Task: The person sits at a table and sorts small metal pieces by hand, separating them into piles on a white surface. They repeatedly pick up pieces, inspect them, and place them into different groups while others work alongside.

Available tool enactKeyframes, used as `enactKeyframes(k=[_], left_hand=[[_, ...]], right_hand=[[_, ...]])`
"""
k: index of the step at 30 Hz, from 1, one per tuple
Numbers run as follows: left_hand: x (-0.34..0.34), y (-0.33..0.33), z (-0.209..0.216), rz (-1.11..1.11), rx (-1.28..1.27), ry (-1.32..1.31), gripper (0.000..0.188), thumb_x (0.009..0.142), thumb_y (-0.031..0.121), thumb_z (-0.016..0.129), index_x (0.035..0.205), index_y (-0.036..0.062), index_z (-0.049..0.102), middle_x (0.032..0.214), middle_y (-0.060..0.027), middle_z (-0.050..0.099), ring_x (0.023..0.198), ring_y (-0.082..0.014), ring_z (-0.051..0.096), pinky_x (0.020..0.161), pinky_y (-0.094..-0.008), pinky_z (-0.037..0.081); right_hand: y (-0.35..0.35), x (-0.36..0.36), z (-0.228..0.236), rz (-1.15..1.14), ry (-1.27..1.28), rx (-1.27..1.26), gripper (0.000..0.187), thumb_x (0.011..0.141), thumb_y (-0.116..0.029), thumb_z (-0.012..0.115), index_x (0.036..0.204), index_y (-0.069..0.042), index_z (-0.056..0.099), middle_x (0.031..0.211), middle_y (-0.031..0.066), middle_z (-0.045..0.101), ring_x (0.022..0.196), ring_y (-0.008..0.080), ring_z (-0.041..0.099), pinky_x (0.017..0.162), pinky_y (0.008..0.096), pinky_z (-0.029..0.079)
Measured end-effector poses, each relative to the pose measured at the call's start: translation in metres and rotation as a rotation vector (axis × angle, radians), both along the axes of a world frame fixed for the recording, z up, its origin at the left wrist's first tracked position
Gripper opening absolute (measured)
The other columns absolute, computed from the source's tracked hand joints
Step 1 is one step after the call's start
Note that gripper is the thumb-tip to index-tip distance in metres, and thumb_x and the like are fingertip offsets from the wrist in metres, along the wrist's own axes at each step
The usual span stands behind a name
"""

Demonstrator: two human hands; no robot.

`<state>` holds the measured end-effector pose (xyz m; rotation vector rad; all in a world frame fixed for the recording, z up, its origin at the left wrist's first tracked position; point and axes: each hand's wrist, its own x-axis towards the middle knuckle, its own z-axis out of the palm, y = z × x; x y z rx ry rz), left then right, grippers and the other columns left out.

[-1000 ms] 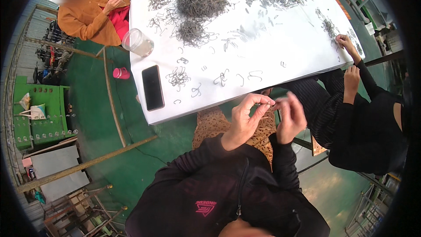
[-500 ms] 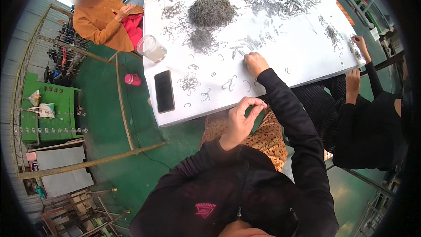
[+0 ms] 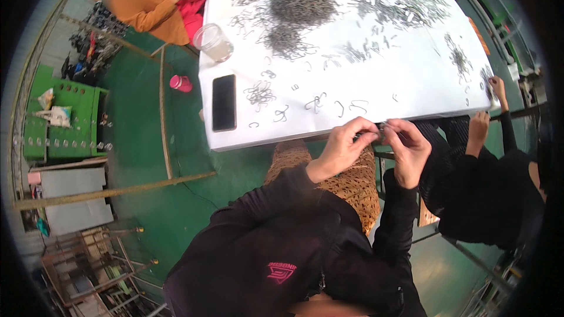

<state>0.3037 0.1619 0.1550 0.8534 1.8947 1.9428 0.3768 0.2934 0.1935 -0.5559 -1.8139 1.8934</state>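
Note:
Just off the table's near edge, my left hand [image 3: 351, 145] and my right hand [image 3: 409, 151] meet fingertip to fingertip. Each is closed in a pinch; whatever small piece sits between them is too small to make out. Beyond them, on the white tabletop [image 3: 282, 126], lie several thin dark bent pieces like hooks, including a loose curved piece [image 3: 339, 108] and a little heap of bent pieces [image 3: 259, 95]. Farther off are a large dark pile of bent pieces [image 3: 301, 4] and a wide scatter of short, straight grey pieces [image 3: 388, 0].
A black phone [image 3: 224, 103] lies by the table's left edge, with a clear plastic jar [image 3: 214, 43] behind it. One co-worker in an orange jacket [image 3: 161, 0] is at the far left; another in black [image 3: 493, 194] sits at my right. A pink container [image 3: 181, 84] stands left of the table.
My right hand has come back from the tabletop to join my left fingertips. The view has shifted slightly. The orange-jacketed co-worker's hands have drawn together.

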Motion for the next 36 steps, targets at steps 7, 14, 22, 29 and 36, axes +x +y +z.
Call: enactKeyframes(k=[7,14,22,29,36], left_hand=[[-0.005,0.003,-0.008,0.044,-0.098,0.204,0.014,0.084,0.001,0.068,0.097,0.0017,0.061,0.090,-0.0087,0.066,0.085,-0.0192,0.065,0.073,-0.0299,0.051],[-0.026,-0.004,-0.023,0.028,-0.031,0.248,0.027,0.085,0.003,0.066,0.111,0.0026,0.061,0.107,-0.0115,0.065,0.104,-0.0240,0.063,0.087,-0.0335,0.050],[-0.212,-0.033,-0.070,0.173,-0.656,0.811,0.021,0.079,-0.002,0.059,0.096,0.0045,0.069,0.098,-0.0115,0.068,0.096,-0.0314,0.056,0.086,-0.0388,0.047],[-0.206,-0.049,-0.086,0.201,-0.866,1.075,0.006,0.079,0.001,0.058,0.084,0.0042,0.057,0.090,-0.0119,0.056,0.094,-0.0319,0.054,0.081,-0.0411,0.047],[-0.202,-0.147,-0.047,0.288,-1.019,0.623,0.006,0.082,0.006,0.062,0.087,0.0051,0.065,0.087,-0.0147,0.065,0.088,-0.0337,0.059,0.079,-0.0435,0.048]], right_hand=[[-0.008,-0.004,-0.022,-0.140,0.156,-0.061,0.016,0.080,0.010,0.066,0.095,0.003,0.068,0.083,0.0041,0.066,0.074,0.0090,0.061,0.066,0.0210,0.048],[-0.007,-0.008,-0.039,-0.163,0.198,-0.226,0.019,0.079,0.015,0.062,0.095,0.005,0.068,0.081,0.0065,0.062,0.067,0.0119,0.058,0.059,0.0227,0.046],[-0.012,-0.001,-0.028,-0.093,0.317,-0.185,0.020,0.083,0.013,0.060,0.099,0.005,0.068,0.088,0.0082,0.061,0.070,0.0133,0.057,0.060,0.0231,0.047],[-0.010,0.004,-0.024,-0.096,0.330,-0.149,0.020,0.088,0.005,0.060,0.107,0.004,0.065,0.089,0.0037,0.056,0.077,0.0106,0.052,0.064,0.0222,0.042],[-0.004,0.015,-0.027,-0.146,0.302,-0.159,0.019,0.090,0.000,0.059,0.108,0.003,0.064,0.089,0.0019,0.055,0.077,0.0093,0.050,0.065,0.0222,0.040]])
